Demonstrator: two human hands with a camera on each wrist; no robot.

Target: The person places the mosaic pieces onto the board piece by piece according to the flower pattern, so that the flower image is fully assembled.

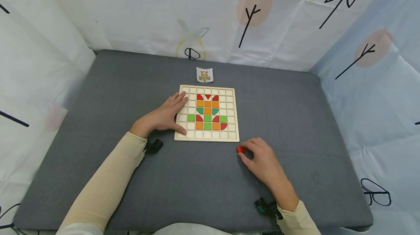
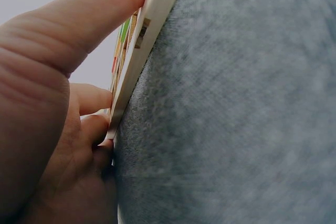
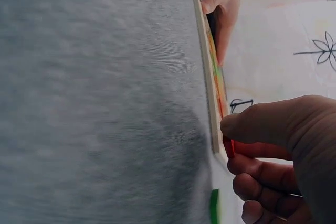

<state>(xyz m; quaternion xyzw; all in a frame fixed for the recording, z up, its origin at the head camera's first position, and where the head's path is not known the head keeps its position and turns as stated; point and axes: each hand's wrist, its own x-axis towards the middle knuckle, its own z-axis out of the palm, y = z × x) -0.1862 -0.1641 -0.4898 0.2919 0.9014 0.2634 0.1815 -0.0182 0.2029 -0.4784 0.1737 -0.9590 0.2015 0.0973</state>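
A square wooden grid board (image 1: 231,118) lies on the grey table, with red, orange and green flat pieces set in its middle columns. Across its left edge rests my left hand (image 1: 165,112), fingers spread and the thumb near the lower left corner. In the left wrist view that thumb (image 2: 105,3) lies against the board's pale side. Just off the lower right corner, my right hand (image 1: 262,158) pinches a small red piece (image 1: 240,149) between thumb and fingers. The right wrist view shows the red piece (image 3: 229,147) edge-on, mostly covered by the fingers.
A small pattern card (image 1: 204,75) lies beyond the board's far edge. Low in the right wrist view, a green piece (image 3: 214,206) shows near my curled fingers. Patterned white cloth (image 1: 213,16) hangs behind the grey table (image 1: 279,100) and along its sides.
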